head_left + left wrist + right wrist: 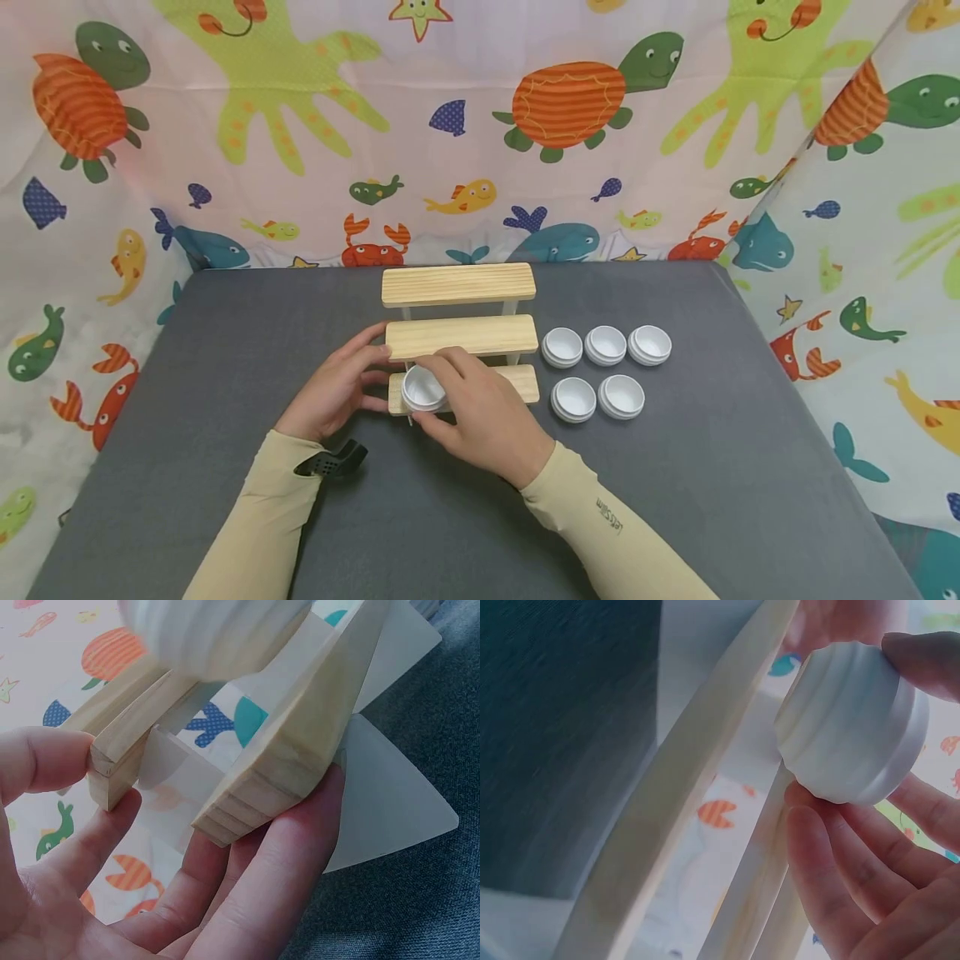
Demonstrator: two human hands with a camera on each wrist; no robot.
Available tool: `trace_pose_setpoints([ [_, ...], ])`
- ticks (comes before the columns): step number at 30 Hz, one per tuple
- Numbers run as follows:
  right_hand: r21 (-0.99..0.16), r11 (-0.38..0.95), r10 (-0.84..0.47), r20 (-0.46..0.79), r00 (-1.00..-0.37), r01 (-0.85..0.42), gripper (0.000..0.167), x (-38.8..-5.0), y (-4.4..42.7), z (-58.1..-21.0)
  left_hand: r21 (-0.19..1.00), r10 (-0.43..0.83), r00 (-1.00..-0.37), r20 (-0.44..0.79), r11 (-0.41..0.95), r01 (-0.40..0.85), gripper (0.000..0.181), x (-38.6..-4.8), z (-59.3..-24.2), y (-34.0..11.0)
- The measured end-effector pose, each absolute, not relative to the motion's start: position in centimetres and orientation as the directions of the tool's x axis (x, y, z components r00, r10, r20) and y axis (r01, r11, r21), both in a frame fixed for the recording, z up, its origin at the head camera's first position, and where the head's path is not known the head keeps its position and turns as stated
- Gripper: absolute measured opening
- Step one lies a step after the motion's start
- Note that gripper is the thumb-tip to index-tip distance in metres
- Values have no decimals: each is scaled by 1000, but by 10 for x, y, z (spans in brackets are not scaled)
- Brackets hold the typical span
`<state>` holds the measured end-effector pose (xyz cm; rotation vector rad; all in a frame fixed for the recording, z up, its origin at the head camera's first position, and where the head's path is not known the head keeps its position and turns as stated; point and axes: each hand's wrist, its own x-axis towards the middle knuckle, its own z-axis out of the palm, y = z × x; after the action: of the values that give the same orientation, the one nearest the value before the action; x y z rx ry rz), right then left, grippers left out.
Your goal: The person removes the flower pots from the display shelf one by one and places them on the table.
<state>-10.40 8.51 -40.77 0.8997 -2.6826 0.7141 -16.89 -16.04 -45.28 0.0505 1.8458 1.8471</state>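
A three-tier wooden step rack (459,336) with pale translucent side supports stands at the middle of the table. My left hand (333,390) holds its left side, with fingertips against the ends of the middle and lowest planks. Between the thumb and fingers of my right hand (491,421) is a small white ridged bowl (422,388), at the left end of the lowest plank. The bowl's ridged side (851,724) shows in the right wrist view. From these views I cannot tell whether its base fully rests on the wood.
Several more white bowls stand right of the rack in two rows: a back row with one bowl (606,345) in its middle, and a front pair including another bowl (621,396). The grey tabletop (720,467) is bordered by a sea-animal patterned curtain (465,150).
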Motion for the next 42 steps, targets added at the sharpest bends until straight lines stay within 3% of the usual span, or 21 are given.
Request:
trace_pose_setpoints([
  [13, -367, 762, -412, 362, -836, -534, 57, -96, 144, -406, 941, 368, -869, -331, 61, -333, 65, -170, -453, -162],
  [25, -351, 835, -267, 413, -871, -422, 63, -84, 212, -408, 941, 372, -867, -332, 63, -334, 66, -170, -456, -162],
  [42, -350, 901, -98, 411, -906, -256, 65, -71, 274, -421, 940, 372, -866, -334, 69, -333, 66, -170, -458, -161],
])
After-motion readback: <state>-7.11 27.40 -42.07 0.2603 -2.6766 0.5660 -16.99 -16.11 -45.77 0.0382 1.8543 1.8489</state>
